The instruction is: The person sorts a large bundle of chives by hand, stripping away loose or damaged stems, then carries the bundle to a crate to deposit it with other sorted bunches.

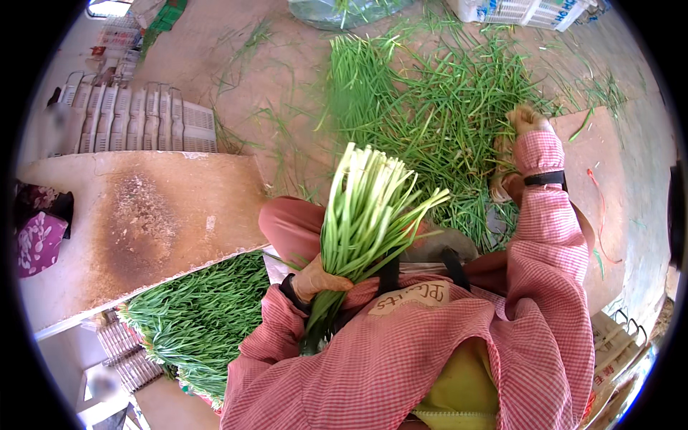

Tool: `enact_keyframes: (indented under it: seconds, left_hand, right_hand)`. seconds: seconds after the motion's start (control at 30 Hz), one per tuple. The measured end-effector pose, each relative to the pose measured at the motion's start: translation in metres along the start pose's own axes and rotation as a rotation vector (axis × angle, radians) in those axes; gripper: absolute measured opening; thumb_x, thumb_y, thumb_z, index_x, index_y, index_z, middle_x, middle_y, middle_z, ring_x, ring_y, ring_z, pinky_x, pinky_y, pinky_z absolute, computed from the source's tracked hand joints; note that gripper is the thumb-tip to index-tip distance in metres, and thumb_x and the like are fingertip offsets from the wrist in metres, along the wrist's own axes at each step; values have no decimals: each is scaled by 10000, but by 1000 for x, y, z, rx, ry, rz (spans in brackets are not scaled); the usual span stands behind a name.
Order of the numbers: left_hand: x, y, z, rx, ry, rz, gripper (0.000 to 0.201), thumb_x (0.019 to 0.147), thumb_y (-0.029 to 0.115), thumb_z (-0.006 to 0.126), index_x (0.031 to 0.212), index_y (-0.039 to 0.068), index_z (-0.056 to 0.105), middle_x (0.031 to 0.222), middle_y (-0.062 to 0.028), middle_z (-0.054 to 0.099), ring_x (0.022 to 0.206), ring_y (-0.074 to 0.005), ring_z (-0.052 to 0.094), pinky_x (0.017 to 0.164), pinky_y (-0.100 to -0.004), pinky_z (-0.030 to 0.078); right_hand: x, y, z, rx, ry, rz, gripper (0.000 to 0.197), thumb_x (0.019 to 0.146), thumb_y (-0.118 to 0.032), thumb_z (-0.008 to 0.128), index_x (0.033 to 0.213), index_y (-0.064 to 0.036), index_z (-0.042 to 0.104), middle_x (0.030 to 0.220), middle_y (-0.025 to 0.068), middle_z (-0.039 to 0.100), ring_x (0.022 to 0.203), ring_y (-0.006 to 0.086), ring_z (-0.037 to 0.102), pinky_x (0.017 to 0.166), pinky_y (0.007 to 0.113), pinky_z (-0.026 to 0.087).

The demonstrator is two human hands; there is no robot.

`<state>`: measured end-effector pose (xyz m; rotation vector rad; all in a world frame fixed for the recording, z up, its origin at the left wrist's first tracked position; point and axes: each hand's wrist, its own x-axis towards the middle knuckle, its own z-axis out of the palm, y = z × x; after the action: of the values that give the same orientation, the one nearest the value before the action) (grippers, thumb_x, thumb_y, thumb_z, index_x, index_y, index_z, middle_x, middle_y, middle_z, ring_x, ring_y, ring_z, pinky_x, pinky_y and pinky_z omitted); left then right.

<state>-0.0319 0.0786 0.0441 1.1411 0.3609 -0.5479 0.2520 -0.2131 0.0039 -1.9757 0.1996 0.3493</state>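
My left hand (320, 279), in a tan glove, is closed round a thick bunch of garlic chives (365, 222) in front of my body. Their pale white ends fan out upward and away from me, and the dark green leaf ends hang below the hand. My right hand (527, 119) reaches forward to the right edge of a loose heap of green leaves (459, 93) on the floor. Its fingers are curled, and whatever they hold, if anything, is hidden.
Tidy chives (208, 308) are stacked at my left, beside a stained board (143, 229). White plastic crates (143, 118) lie at the far left, and another crate (530, 11) stands at the far right. A red string (600, 208) lies right of my arm. A clear plastic bag (344, 11) is ahead.
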Motion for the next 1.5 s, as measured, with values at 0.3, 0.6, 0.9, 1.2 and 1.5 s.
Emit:
enact_keyframes:
  seconds: [0.3, 0.6, 0.9, 1.2, 1.5]
  left_hand:
    - [15, -31, 11, -718, -434, 49, 706, 651, 164, 638, 1248, -17, 306, 813, -89, 490, 588, -134, 469, 533, -221, 366]
    - [22, -14, 16, -544, -440, -127, 874, 625, 186, 685, 1324, -16, 200, 1130, -182, 497, 982, -257, 528, 855, -327, 420]
    - [43, -15, 45, -426, -557, -72, 784, 704, 259, 661, 1309, -20, 248, 1250, -249, 398, 1133, -308, 449, 972, -397, 335]
    - [39, -39, 33, -591, -436, -39, 556, 696, 249, 601, 1150, -30, 440, 938, -123, 545, 780, -182, 543, 696, -270, 466]
    - [81, 4, 46, -61, -230, 86, 537, 677, 167, 708, 1145, 28, 483, 1013, -38, 566, 917, -126, 528, 777, -254, 443]
  right_hand:
    - [-102, 101, 84, 806, -869, 175, 965, 678, -561, 618, 1358, -62, 149, 1374, 200, 234, 1250, 336, 271, 1021, 446, 245]
    - [-110, 17, 134, 1094, -1058, -61, 499, 786, -294, 625, 1172, -20, 466, 1071, 87, 568, 939, 210, 564, 816, 363, 467]
    - [-137, -20, 91, 1084, -1000, 2, 370, 765, -118, 653, 1106, -52, 524, 963, 53, 613, 851, 175, 587, 750, 307, 484]
    - [-55, -15, 43, 838, -255, 11, 614, 773, -421, 593, 1232, -57, 409, 1160, 95, 520, 1040, 203, 502, 917, 385, 373]
    - [-195, 8, 101, 994, -555, -82, 920, 617, -310, 781, 1288, -32, 215, 1194, 123, 443, 1073, 270, 465, 895, 378, 413]
